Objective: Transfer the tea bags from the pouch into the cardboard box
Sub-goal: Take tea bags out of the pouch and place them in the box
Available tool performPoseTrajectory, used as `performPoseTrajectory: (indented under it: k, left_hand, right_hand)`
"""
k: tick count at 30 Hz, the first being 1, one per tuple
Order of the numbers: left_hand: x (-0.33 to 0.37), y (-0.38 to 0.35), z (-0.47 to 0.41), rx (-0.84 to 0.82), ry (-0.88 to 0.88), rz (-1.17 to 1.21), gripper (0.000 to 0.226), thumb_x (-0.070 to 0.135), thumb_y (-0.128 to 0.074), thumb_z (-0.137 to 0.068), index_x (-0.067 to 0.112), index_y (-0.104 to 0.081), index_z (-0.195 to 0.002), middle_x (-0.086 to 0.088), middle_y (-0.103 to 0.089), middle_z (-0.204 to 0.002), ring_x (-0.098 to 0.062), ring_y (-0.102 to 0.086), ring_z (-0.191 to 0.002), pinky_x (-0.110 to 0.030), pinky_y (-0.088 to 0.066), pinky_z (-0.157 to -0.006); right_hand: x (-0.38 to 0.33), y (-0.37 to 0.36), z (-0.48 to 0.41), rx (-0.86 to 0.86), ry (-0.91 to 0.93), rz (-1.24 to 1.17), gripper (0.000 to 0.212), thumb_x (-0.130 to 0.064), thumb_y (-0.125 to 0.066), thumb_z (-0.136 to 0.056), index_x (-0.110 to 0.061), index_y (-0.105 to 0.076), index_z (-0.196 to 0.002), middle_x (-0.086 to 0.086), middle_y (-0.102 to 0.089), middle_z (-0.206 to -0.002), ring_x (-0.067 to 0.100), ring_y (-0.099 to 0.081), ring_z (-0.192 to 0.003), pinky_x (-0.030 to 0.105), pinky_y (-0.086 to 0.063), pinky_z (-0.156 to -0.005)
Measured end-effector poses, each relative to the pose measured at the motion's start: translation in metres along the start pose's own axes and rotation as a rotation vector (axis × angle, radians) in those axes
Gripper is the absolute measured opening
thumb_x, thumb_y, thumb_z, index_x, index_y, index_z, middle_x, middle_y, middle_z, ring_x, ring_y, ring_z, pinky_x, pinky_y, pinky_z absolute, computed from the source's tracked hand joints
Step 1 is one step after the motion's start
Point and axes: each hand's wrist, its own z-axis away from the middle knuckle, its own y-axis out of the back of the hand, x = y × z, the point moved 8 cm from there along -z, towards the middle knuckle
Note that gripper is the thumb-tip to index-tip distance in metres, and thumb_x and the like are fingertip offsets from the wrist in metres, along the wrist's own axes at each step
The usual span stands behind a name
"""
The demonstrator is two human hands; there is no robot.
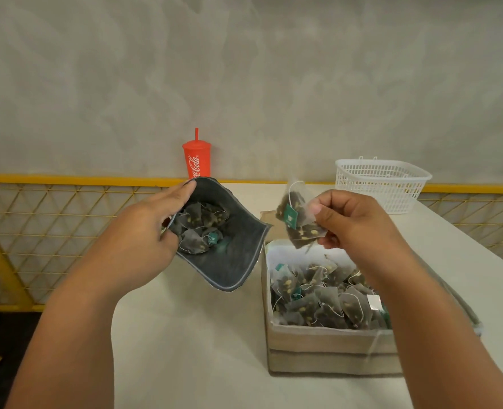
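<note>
Both forearms bare, no sleeves, rings or watch visible.

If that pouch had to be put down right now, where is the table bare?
Bare table lies left of the cardboard box, under the pouch held in the left hand. Another bare strip runs between the box and the white basket. The box itself is crowded with tea bags.
</note>
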Motion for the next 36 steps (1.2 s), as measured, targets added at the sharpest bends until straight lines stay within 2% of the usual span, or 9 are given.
performPoseTrajectory:
  k: [5, 8, 13, 18, 22, 26, 29, 33, 36]
  left_hand:
    - [0.002, -0.001, 0.000, -0.008, -0.003, -0.019, 0.073, -0.009, -0.046, -0.081, 0.034, -0.032, -0.138, 0.031, -0.024, -0.128, 0.015, -0.022, -0.114, -0.015, -0.026, -0.098]
    - [0.002, 0.000, 0.001, -0.001, -0.005, -0.013, 0.072, -0.009, -0.047, -0.081, 0.033, -0.033, -0.138, 0.031, -0.025, -0.127, 0.015, -0.024, -0.111, -0.015, -0.027, -0.096]
    - [0.003, -0.001, 0.001, 0.003, -0.008, 0.003, 0.072, -0.010, -0.047, -0.080, 0.032, -0.035, -0.137, 0.031, -0.028, -0.127, 0.015, -0.029, -0.107, -0.015, -0.028, -0.096]
    - [0.004, -0.001, 0.001, 0.005, -0.018, -0.006, 0.072, -0.009, -0.048, -0.080, 0.033, -0.035, -0.137, 0.031, -0.026, -0.127, 0.009, -0.031, -0.114, -0.017, -0.029, -0.097]
    - [0.004, -0.001, 0.001, 0.005, -0.025, -0.012, 0.071, -0.009, -0.047, -0.080, 0.032, -0.035, -0.137, 0.031, -0.026, -0.127, 0.009, -0.031, -0.116, -0.015, -0.027, -0.096]
    - [0.005, -0.002, 0.001, 0.002, -0.029, -0.019, 0.071, -0.009, -0.048, -0.079, 0.032, -0.036, -0.137, 0.030, -0.028, -0.129, -0.002, -0.037, -0.124, -0.014, -0.026, -0.096]
    - [0.007, -0.002, 0.002, -0.003, -0.031, -0.022, 0.071, -0.009, -0.048, -0.080, 0.032, -0.034, -0.137, 0.030, -0.027, -0.128, -0.005, -0.038, -0.123, -0.015, -0.027, -0.095]
    - [0.006, -0.003, 0.001, -0.011, -0.036, -0.020, 0.071, -0.009, -0.048, -0.079, 0.031, -0.035, -0.137, 0.029, -0.028, -0.129, -0.006, -0.040, -0.123, -0.015, -0.028, -0.095]
    - [0.006, -0.003, 0.001, -0.011, -0.035, -0.015, 0.072, -0.009, -0.049, -0.078, 0.031, -0.036, -0.137, 0.028, -0.030, -0.130, -0.010, -0.043, -0.122, -0.017, -0.029, -0.095]
  right_hand:
    - [0.013, 0.011, 0.007, -0.124, -0.031, 0.394, 0.018, -0.017, -0.067, -0.083, -0.010, -0.068, -0.066, -0.006, -0.061, -0.048, -0.002, -0.049, -0.041, 0.010, -0.040, -0.045]
    - [0.024, -0.005, 0.018, -0.308, -0.087, 0.641, 0.017, -0.025, -0.073, -0.078, -0.016, -0.072, -0.064, -0.003, -0.066, -0.054, 0.006, -0.053, -0.048, 0.019, -0.045, -0.052]
    - [0.047, -0.037, 0.030, -0.474, -0.071, 0.960, 0.023, -0.031, -0.067, -0.082, -0.015, -0.069, -0.066, -0.001, -0.065, -0.066, 0.010, -0.056, -0.061, 0.018, -0.040, -0.055]
    - [0.053, -0.029, 0.027, -0.445, -0.162, 0.943, 0.049, -0.034, -0.059, -0.087, -0.010, -0.042, -0.048, 0.001, -0.038, -0.047, 0.015, -0.036, -0.048, 0.025, -0.032, -0.051]
    - [0.042, -0.006, 0.022, -0.334, -0.172, 0.832, 0.045, -0.034, -0.057, -0.089, 0.005, -0.062, -0.069, 0.020, -0.054, -0.057, 0.016, -0.045, -0.052, 0.025, -0.038, -0.054]
    - [0.039, 0.006, 0.025, -0.360, -0.168, 0.800, 0.021, -0.026, -0.062, -0.086, -0.016, -0.072, -0.070, 0.003, -0.067, -0.060, 0.007, -0.055, -0.053, 0.028, -0.050, -0.062]
    - [0.040, 0.004, 0.030, -0.421, -0.163, 0.799, 0.016, -0.019, -0.063, -0.085, -0.029, -0.068, -0.072, -0.006, -0.067, -0.061, -0.003, -0.057, -0.054, 0.016, -0.046, -0.057]
    - [0.041, 0.000, 0.033, -0.448, -0.165, 0.836, 0.017, -0.016, -0.063, -0.084, -0.028, -0.065, -0.072, -0.008, -0.065, -0.063, 0.000, -0.059, -0.059, 0.019, -0.048, -0.063]
    - [0.051, -0.008, 0.042, -0.562, -0.225, 0.911, 0.020, -0.013, -0.054, -0.088, -0.027, -0.068, -0.084, -0.012, -0.063, -0.068, 0.000, -0.059, -0.065, 0.016, -0.047, -0.067]
